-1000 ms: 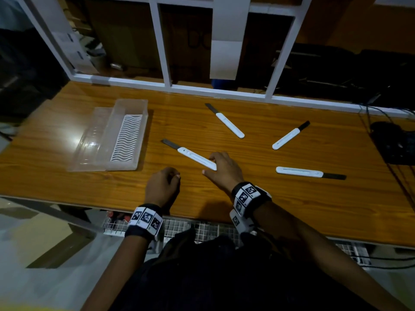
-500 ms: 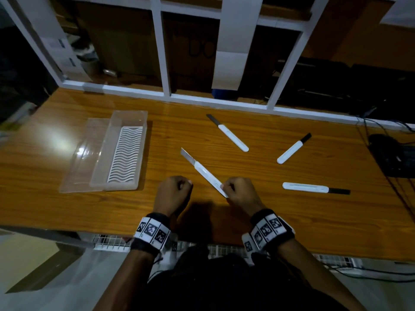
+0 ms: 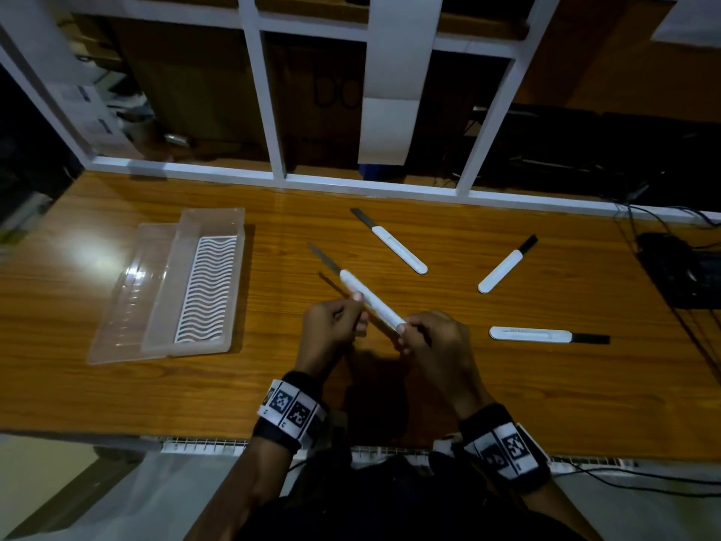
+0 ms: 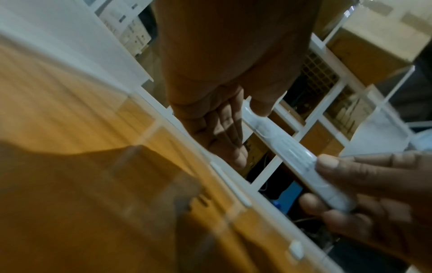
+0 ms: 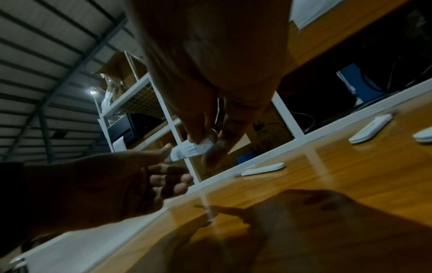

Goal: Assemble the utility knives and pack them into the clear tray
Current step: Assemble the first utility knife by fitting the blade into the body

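I hold one white utility knife (image 3: 372, 302) above the table with both hands, its grey blade (image 3: 324, 259) sticking out toward the far left. My left hand (image 3: 357, 306) pinches the handle near the blade end, thumb on top. My right hand (image 3: 404, 333) pinches the butt end (image 5: 198, 146) between thumb and finger. Three more white knives (image 3: 398, 246), (image 3: 503, 269), (image 3: 534, 334) lie on the wood with blades out. The clear tray (image 3: 212, 218) sits at the left, holding a white wavy insert (image 3: 206, 287).
A clear lid (image 3: 121, 290) lies against the tray's left side. A white frame (image 3: 273, 111) runs along the back of the wooden table (image 3: 507, 404). A black device with cables (image 3: 679, 267) sits at the right edge.
My right hand picked the knife up off the table by its butt end. My left hand rose from resting as a fist and took hold of the handle near the blade.
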A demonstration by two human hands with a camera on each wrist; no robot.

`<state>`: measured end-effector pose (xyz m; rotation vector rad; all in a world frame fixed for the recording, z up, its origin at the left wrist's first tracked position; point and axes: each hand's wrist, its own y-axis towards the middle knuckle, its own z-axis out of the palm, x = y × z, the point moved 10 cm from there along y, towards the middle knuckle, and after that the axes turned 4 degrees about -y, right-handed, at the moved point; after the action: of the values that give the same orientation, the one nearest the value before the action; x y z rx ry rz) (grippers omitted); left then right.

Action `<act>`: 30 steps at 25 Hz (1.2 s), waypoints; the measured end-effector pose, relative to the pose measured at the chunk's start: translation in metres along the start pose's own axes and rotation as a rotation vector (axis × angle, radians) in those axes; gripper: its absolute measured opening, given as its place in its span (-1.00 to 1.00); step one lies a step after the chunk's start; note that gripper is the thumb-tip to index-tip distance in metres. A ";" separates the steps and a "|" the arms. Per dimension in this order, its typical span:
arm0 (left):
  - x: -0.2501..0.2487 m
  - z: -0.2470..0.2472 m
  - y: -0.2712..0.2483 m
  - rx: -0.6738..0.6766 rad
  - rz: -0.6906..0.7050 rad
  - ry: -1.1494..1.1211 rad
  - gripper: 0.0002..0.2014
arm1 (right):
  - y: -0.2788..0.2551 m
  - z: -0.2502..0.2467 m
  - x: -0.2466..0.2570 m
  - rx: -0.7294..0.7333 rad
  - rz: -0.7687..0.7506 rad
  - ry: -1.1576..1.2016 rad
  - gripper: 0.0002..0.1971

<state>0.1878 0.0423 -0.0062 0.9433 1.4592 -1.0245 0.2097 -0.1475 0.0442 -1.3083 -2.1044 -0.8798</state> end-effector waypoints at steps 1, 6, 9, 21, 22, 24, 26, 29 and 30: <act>-0.011 0.001 0.000 -0.019 0.013 -0.031 -0.58 | -0.001 -0.003 0.010 -0.011 -0.049 -0.015 -0.90; -0.049 0.000 -0.004 -0.043 0.002 -0.185 -0.67 | -0.006 -0.017 0.022 -0.018 0.097 0.137 -0.79; -0.064 -0.004 -0.005 -0.085 0.051 -0.213 -0.67 | -0.007 -0.026 0.023 -0.012 0.185 0.245 -0.68; -0.093 0.012 -0.013 -0.036 0.191 -0.084 -0.74 | -0.005 -0.040 0.033 -0.016 0.017 0.109 -0.77; -0.090 0.011 -0.014 -0.042 0.190 -0.078 -0.77 | -0.006 -0.041 0.030 -0.009 0.052 0.145 -0.78; -0.083 0.006 -0.016 -0.088 0.184 -0.061 -0.78 | -0.010 -0.044 0.021 0.003 0.133 0.235 -0.78; -0.075 0.001 -0.018 -0.150 0.146 -0.060 -0.74 | -0.015 -0.041 0.012 0.015 0.238 0.374 -0.78; -0.065 0.002 -0.020 -0.180 0.058 -0.124 -0.71 | -0.022 -0.035 0.003 0.009 0.344 0.504 -0.76; -0.063 0.005 -0.021 -0.170 0.030 -0.159 -0.74 | -0.024 -0.033 0.003 0.023 0.364 0.528 -0.77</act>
<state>0.1769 0.0297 0.0579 0.7427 1.3715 -0.9165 0.1895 -0.1781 0.0626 -1.2275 -1.4156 -0.9122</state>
